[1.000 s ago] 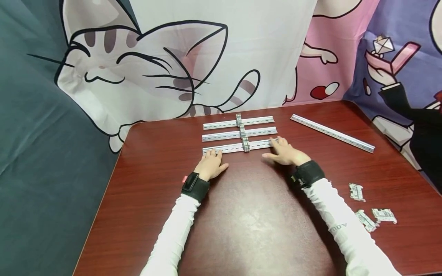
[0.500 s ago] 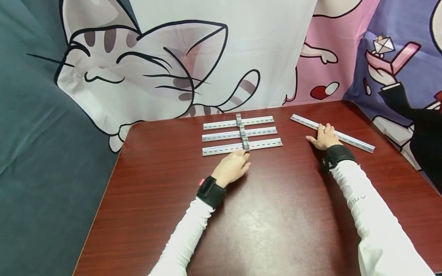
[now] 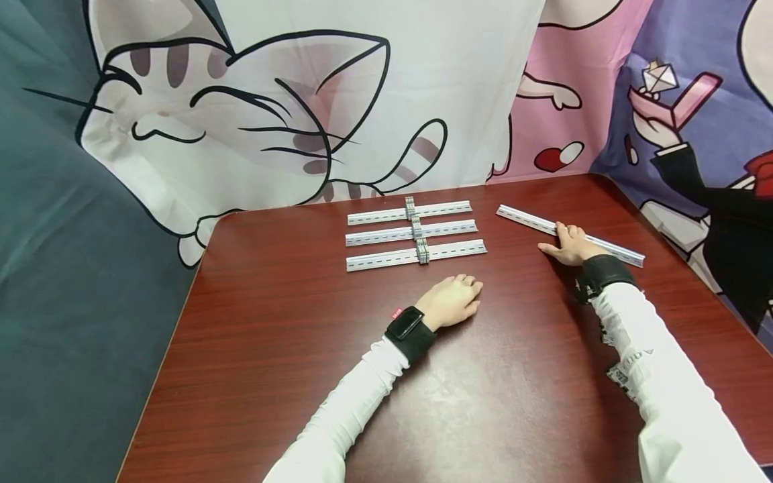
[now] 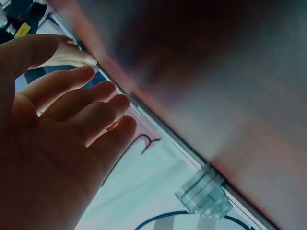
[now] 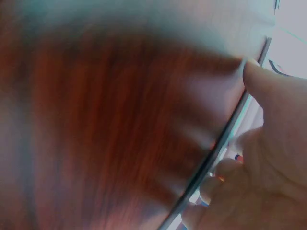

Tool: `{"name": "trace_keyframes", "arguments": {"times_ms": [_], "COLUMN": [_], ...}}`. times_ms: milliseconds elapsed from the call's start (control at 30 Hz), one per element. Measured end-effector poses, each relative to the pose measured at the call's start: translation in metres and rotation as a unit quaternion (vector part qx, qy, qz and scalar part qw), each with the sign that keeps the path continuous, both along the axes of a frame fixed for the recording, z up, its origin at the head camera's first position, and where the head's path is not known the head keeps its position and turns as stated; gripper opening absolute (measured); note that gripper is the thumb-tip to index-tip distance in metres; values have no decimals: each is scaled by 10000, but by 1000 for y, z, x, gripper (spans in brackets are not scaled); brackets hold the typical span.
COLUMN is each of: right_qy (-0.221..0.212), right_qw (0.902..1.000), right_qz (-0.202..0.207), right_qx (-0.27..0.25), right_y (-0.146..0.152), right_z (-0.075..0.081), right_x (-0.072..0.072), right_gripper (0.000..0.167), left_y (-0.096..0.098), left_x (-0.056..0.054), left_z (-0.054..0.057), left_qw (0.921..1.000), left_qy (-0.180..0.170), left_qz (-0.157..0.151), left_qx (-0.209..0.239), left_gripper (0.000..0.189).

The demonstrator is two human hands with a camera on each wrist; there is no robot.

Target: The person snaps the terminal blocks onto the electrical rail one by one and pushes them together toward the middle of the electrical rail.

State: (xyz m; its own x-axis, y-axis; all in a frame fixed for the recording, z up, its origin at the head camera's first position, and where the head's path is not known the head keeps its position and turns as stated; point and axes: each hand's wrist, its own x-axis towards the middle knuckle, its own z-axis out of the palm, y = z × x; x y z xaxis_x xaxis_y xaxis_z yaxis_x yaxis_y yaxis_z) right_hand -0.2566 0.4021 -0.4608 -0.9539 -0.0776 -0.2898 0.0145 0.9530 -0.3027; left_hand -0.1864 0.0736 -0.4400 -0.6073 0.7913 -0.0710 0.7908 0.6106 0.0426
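My right hand (image 3: 570,247) grips a loose slotted DIN rail (image 3: 616,249), lying slantwise on the right of the table. Its fingers reach over the far edge, while the thumb points left; the right wrist view shows the thumb (image 5: 254,79) close to the rail's near edge. My left hand (image 3: 451,300) is above the table, fingers loosely bent and holding nothing. Beyond it, three DIN rails lie about parallel: a far one (image 3: 379,217), a middle one (image 3: 380,236) and a near one (image 3: 383,260). Small grey-green clip-on blocks (image 3: 422,251) sit midway along each.
Small pale-green pieces (image 3: 622,376) lie beside my right sleeve, partly hidden by it. The brown tabletop (image 3: 253,376) ends at a patterned curtain (image 3: 477,87) behind and a plain green cloth (image 3: 78,322) at the left.
My left hand has left the near rail's left end and moved right and towards me. My right hand has gone from that rail to the loose one, whose left end has shifted slightly nearer.
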Motion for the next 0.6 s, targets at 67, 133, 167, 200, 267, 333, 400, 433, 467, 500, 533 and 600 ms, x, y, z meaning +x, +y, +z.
{"name": "trace_keyframes", "arguments": {"times_ms": [67,133,167,200,267,333,400,433,467,500,533,600], "right_qy": [114,284,341,401,416,364,288,275,250,213,245,192], "right_qw": [9997,9984,9979,9972,9964,9959,9959,9959,9959,9960,9960,9974], "right_qz": [194,427,483,550,625,680,673,664,647,605,595,456], "right_qx": [-124,-218,-281,-326,-387,-466,-526,-548,-583,-629,-617,-531], "right_y": [4,8,10,12,14,13,11,9,7,4,2,-8], "right_z": [-2,-3,-3,-2,-1,0,2,3,5,8,8,13], "right_x": [3,8,11,14,20,27,33,36,39,41,43,49], "right_gripper": [92,86,84,82,80,81,83,83,82,81,80,76], "left_y": [1,2,3,5,10,20,34,43,51,61,70,85], "left_x": [3,5,6,6,6,3,-3,-7,-11,-16,-20,-28], "left_z": [-3,-4,-3,-3,-1,2,5,6,7,8,9,8], "left_qw": [9999,9995,9993,9990,9986,9982,9975,9973,9971,9968,9966,9964], "left_qy": [-87,-165,-187,-215,-254,-310,-389,-405,-425,-443,-455,-413], "left_qz": [60,165,211,256,291,269,273,264,270,297,345,408], "left_qx": [-114,-198,-242,-283,-364,-440,-522,-545,-571,-593,-601,-615], "left_gripper": [41,45,47,50,56,61,66,68,69,70,70,71]}}
